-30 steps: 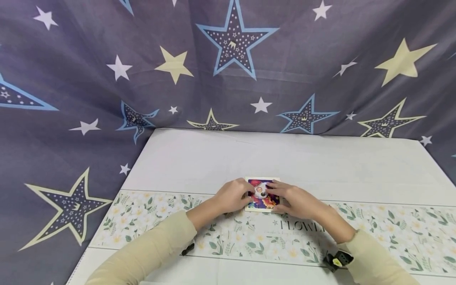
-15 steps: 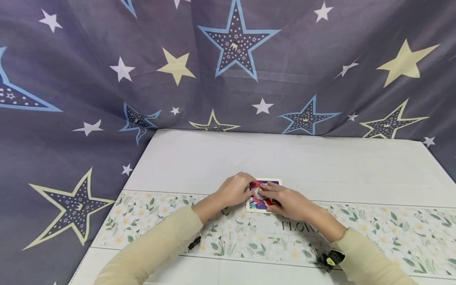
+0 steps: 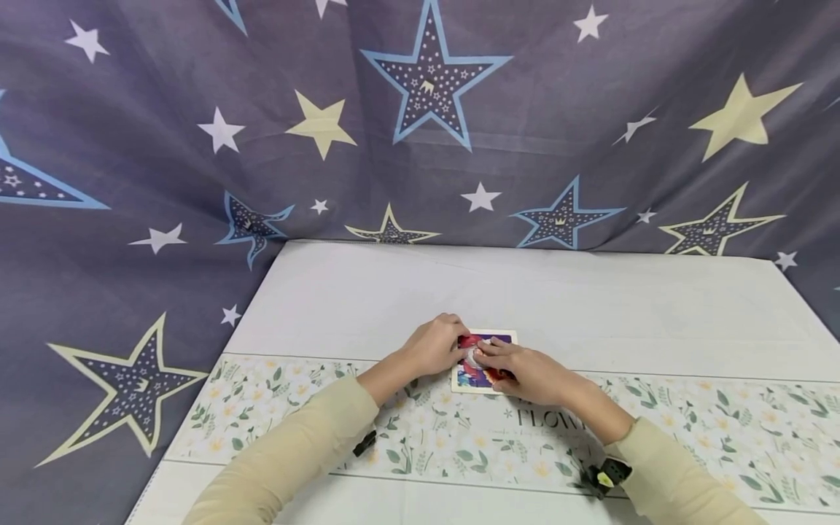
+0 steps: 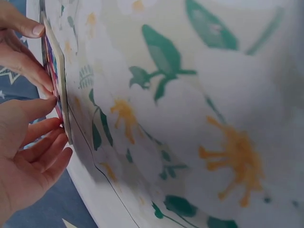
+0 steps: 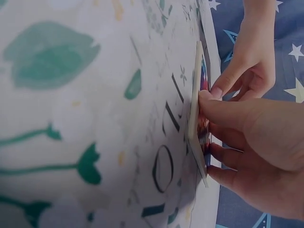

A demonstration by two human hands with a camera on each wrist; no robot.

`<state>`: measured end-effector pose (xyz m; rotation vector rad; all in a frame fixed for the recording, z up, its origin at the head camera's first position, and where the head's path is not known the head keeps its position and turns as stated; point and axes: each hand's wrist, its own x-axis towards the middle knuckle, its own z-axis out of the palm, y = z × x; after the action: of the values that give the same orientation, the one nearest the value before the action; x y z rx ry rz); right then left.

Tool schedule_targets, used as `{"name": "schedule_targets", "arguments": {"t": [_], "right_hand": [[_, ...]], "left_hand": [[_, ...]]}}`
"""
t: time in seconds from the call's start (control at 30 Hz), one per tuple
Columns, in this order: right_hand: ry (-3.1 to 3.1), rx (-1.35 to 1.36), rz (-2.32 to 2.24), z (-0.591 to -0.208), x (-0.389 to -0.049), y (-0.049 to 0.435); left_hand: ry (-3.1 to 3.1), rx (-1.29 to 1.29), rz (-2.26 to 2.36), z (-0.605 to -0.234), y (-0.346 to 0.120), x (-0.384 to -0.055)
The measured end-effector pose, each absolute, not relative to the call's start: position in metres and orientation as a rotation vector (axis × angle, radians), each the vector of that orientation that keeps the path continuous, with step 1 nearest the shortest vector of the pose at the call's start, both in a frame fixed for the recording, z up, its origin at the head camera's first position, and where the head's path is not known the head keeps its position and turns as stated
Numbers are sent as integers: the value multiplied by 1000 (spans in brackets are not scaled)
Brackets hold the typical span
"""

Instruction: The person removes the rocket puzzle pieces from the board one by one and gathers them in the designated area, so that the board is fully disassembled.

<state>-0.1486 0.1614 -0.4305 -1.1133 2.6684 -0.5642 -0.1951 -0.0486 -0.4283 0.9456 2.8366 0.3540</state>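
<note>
A small square picture board (image 3: 469,379) lies flat on the table, with a pale edge and a bright red, purple and orange picture. Part of a white patch (image 3: 471,356) shows between the hands. My left hand (image 3: 436,346) touches the board's left side with thumb and fingertips, fingers loosely bent in the left wrist view. From the right, my right hand (image 3: 534,372) rests its fingertips on the picture. In the right wrist view its thumb (image 5: 223,107) lies at the near edge, its other fingers spread over the board. The hands cover much of the picture; separate pieces cannot be made out.
Beneath the board runs a flowered band (image 3: 433,437) printed with large lettering, across a white table cover (image 3: 367,292). A dark cloth with stars (image 3: 367,175) hangs behind and to the left. Black straps show at both wrists.
Both hands have shifted slightly over the board: the right fingers moved left across the picture, covering more of the white patch. The left hand moved slightly up. The board stays nearly in place.
</note>
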Motion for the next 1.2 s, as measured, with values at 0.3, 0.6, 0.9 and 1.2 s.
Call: {"name": "schedule_targets", "arguments": {"t": [0.3,0.6,0.9,1.2], "right_hand": [[2658,-1126,-572,-429,-150,162],[2660,-1120,-596,-429,-151,162],[2655,-1125,-609,-431,-151,162],[2666,-1111,-599,-430,-151,161]], "left_hand": [[2848,882,396,-427,-44,-197],[2836,721,430,-424,-35,-198],[2770,562,431,-416,-27,-205],[2792,443,280,-411,-16,-211]]}}
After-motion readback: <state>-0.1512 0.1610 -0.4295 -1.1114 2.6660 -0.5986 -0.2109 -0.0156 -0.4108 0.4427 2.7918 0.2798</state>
